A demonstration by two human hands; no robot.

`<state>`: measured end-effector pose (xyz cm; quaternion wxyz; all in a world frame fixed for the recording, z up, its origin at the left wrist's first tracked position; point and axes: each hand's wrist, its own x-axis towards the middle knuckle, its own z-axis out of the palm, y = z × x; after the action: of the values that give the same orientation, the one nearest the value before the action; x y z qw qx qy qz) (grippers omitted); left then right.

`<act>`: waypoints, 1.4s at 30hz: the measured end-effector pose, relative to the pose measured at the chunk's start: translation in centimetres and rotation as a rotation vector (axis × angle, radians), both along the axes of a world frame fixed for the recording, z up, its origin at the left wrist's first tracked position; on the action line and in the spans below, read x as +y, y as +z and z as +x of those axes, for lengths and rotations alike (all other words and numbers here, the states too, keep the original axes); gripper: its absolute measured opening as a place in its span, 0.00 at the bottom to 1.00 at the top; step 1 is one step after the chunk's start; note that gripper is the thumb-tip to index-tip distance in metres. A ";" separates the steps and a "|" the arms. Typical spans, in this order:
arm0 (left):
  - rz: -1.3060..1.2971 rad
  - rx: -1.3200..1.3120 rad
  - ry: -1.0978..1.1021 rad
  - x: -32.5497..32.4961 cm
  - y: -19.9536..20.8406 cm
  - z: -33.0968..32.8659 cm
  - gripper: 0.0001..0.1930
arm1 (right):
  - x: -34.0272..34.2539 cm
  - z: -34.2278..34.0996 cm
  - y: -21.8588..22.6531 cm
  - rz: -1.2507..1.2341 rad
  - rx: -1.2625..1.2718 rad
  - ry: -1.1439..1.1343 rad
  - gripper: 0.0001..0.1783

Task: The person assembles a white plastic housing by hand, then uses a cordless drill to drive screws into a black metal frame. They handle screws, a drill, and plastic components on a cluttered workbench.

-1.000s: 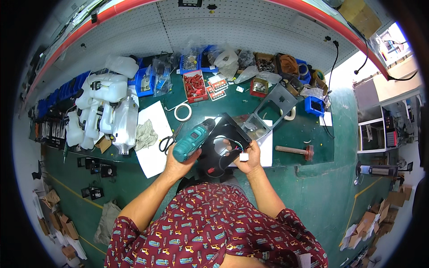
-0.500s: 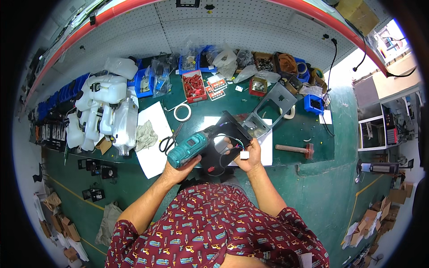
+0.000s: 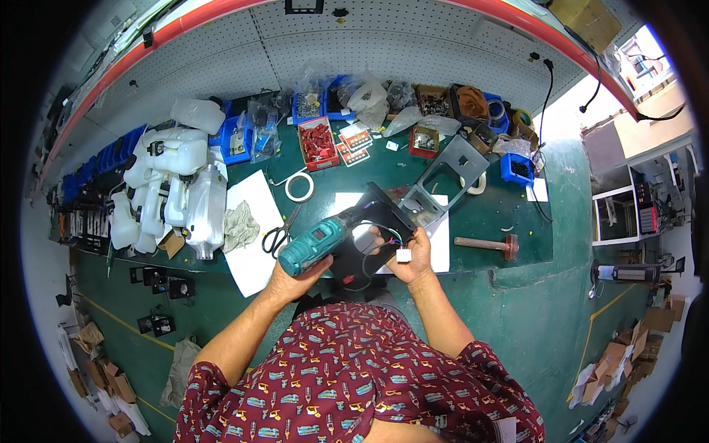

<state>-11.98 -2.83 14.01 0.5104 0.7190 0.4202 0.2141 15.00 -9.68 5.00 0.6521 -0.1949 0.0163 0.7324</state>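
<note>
My left hand (image 3: 299, 280) is closed round a teal cordless drill (image 3: 314, 247), whose front end points at a black panel (image 3: 348, 264). The drill's tip is hard to make out against the dark panel. With my right hand (image 3: 417, 262) I grip the panel's right side, the thumb near its raised edge. Fingers show through an opening in the panel. Thin coloured wires run across it to a white connector plug (image 3: 404, 255) beside my right palm. The panel is held tilted over the near edge of the workbench (image 3: 480, 221).
Behind the panel lies a grey frame (image 3: 452, 173). A hammer (image 3: 487, 244) rests at the right, scissors (image 3: 279, 236) and a tape roll (image 3: 299, 187) at the left. White plastic tanks (image 3: 203, 214) crowd the left end. A red box of parts (image 3: 317, 144) and blue bins (image 3: 517, 170) stand farther back.
The view has shifted very slightly. My hands, the drill and the black panel stay in nearly the same position.
</note>
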 end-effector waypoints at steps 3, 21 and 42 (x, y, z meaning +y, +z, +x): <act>0.059 0.029 -0.094 1.5 1.5 -0.3 0.19 | -0.1 -0.1 0.8 -0.006 -0.012 0.006 0.33; -0.122 0.144 -0.104 4.1 2.9 -0.9 0.16 | -1.0 1.4 -1.1 0.053 0.049 0.083 0.35; 0.288 0.749 -0.014 6.5 -18.1 -7.2 0.30 | -1.4 1.4 0.2 -0.076 -0.194 0.084 0.35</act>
<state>-19.23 3.71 -4.04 0.2175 0.8143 0.5381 -0.0093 16.39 -11.04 5.20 0.6116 -0.2900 -0.0270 0.7356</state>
